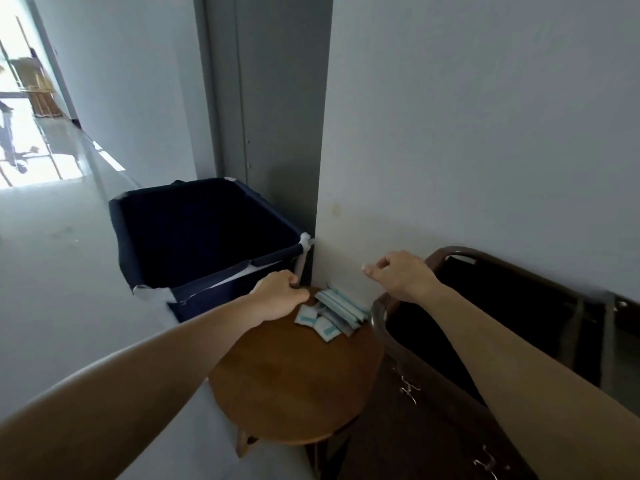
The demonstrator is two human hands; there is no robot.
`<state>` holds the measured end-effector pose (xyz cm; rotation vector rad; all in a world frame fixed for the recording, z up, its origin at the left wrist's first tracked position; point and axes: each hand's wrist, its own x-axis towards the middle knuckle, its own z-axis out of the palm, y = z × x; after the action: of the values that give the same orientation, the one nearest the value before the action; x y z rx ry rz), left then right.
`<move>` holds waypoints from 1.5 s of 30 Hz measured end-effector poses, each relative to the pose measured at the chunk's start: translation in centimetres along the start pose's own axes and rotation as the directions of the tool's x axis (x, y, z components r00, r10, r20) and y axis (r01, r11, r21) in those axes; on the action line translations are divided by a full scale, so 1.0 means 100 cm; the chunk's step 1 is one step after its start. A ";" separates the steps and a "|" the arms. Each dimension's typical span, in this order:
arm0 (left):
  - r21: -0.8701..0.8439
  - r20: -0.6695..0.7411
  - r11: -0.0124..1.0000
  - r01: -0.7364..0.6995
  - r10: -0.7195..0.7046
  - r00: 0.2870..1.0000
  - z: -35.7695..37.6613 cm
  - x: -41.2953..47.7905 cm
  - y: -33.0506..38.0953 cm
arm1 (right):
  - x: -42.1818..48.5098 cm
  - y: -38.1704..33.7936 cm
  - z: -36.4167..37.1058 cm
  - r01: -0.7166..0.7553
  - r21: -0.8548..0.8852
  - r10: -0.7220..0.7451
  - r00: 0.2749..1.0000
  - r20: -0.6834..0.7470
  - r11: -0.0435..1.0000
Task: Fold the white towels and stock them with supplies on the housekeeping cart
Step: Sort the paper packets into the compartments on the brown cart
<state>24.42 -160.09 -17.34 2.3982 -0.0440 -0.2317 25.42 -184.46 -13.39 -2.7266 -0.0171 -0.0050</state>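
Note:
A small pile of white and teal supply packets lies at the far edge of a round wooden table, close to the wall. My left hand hovers just left of the packets, fingers curled, nothing visible in it. My right hand is raised above the packets and the dark brown housekeeping cart, fingers loosely curled and holding nothing. No white towel shows in view.
A navy fabric laundry bin on a white frame stands behind the table against a grey door frame. The white wall runs right behind the cart. A glossy corridor floor stretches away to the left.

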 end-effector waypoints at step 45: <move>0.019 0.461 0.949 0.316 -0.289 0.839 0.170 0.480 -0.274 | 0.357 0.053 0.467 -0.789 0.001 0.756 0.590 0.284 0.615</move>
<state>67.65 -155.55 -55.41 2.2312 0.1256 -0.9376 61.27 -170.08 -58.05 -2.3475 1.0722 0.5855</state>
